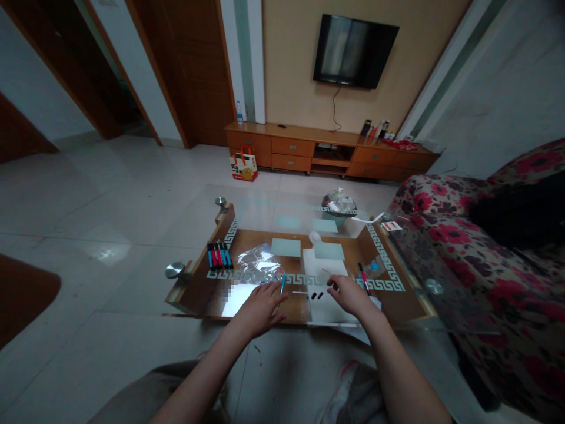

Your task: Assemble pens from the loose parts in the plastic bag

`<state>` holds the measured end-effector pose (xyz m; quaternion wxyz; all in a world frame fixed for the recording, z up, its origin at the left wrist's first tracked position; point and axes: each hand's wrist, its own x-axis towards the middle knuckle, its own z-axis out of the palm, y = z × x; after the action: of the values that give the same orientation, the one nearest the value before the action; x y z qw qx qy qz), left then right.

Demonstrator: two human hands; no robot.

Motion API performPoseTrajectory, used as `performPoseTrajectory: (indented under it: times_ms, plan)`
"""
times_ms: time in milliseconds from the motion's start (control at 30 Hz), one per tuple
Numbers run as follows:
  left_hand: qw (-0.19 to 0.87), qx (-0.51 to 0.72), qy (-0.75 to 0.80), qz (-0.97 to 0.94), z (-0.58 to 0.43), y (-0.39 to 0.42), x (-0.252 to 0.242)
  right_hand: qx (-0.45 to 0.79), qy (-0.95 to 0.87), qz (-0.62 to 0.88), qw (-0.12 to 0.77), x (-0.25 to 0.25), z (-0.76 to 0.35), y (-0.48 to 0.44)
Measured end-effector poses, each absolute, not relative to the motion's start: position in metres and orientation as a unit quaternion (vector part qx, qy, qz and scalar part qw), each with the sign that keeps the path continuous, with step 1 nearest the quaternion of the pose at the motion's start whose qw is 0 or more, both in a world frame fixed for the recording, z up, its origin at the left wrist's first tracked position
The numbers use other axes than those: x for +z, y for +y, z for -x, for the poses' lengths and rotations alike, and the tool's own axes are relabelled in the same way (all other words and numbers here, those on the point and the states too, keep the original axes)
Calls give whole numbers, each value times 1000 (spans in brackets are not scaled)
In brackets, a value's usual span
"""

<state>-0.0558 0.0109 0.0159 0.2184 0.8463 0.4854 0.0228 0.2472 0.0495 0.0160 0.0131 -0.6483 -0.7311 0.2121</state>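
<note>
My left hand [260, 306] lies on the glass coffee table [198, 288] with fingers spread, its fingertips beside a blue pen [283, 284]. My right hand [351, 294] rests over a white sheet of paper [324, 294], fingers curled in a loose pinch near a thin white stick [300, 292] and two small black caps [316, 295]. What the pinch holds, if anything, is too small to make out. A red pen [364, 278] lies just right of that hand. A row of several blue and red pens [219, 256] sits at the table's left, next to a crumpled clear plastic bag [258, 262].
A floral sofa [485, 247] stands close on the right. A waste bin [339, 207] sits beyond the table. A wooden TV cabinet [331, 152] and wall TV [355, 51] are at the far wall, with a gift bag [243, 165] on the tiled floor.
</note>
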Motion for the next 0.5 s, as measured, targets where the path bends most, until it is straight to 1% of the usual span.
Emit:
performPoseTrajectory:
  times_ms: [300,500]
  plan:
    - [198,53,481,-852,56,12,12,209,-733,647,25,13,-251,50]
    - [195,76,483,-850,54,16,15,213,-729,650,18,11,-256,54]
